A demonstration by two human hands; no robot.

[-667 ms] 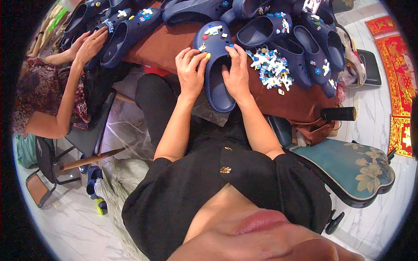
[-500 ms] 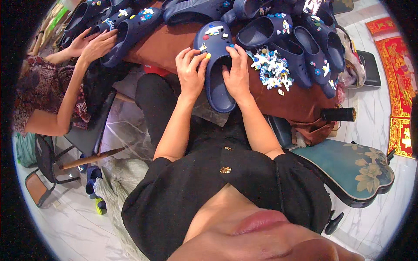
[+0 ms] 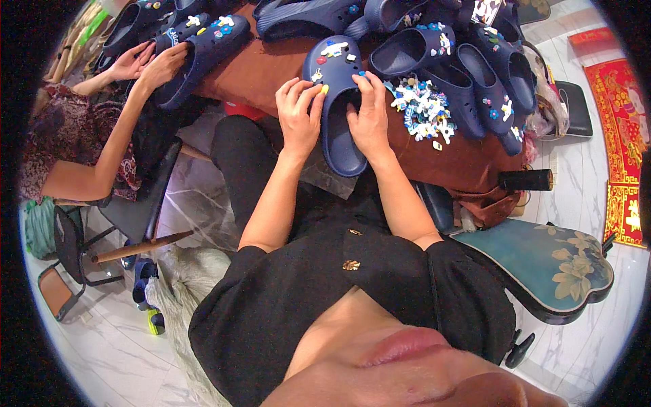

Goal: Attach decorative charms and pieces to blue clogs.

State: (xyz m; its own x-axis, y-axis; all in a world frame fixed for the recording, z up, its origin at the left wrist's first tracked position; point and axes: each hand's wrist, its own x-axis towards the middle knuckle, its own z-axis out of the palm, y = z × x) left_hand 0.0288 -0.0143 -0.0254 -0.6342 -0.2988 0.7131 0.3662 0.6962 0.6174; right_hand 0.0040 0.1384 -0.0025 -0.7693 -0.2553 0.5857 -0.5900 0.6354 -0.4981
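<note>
- Work area: room with a pale, marble-patterned floor (image 3: 569, 359); a desk (image 3: 234, 71) under a brown cloth occupies the far part of the scene.
- Main item: one navy clog (image 3: 344, 139), at the middle of the desk's near edge. Toe points far; heel points near and reaches past the cloth's edge in view.
- Fitted parts: a white charm (image 3: 333, 49) and a red charm (image 3: 321, 60) sit on the upper, toward the toe.
- Left hand (image 3: 298, 115): at the left side of the navy clog. Grip nearly closed, fingers bent, tips against the upper. A yellow charm (image 3: 325, 89) is at the thumb and forefinger; cannot tell whether it is pinched or only touched.
- Right hand (image 3: 368, 115): at the right side of the navy clog. Grip closed on the rim, thumb inside the foot opening, fingers over the outer side.
- Charm pile (image 3: 420, 108): on the desk, just right of the right hand; loose heap, mostly white and blue.
- Stock: more clogs (image 3: 400, 57) along the far and right parts of the desk, several carrying charms.
- Co-worker's hands (image 3: 163, 66): far left, at a separate clog (image 3: 203, 62).
- Right side: black cylinder (image 3: 526, 180) at the desk's edge; teal floral seat (image 3: 529, 261) nearer; red-and-gold banner (image 3: 620, 122) beyond.
</note>
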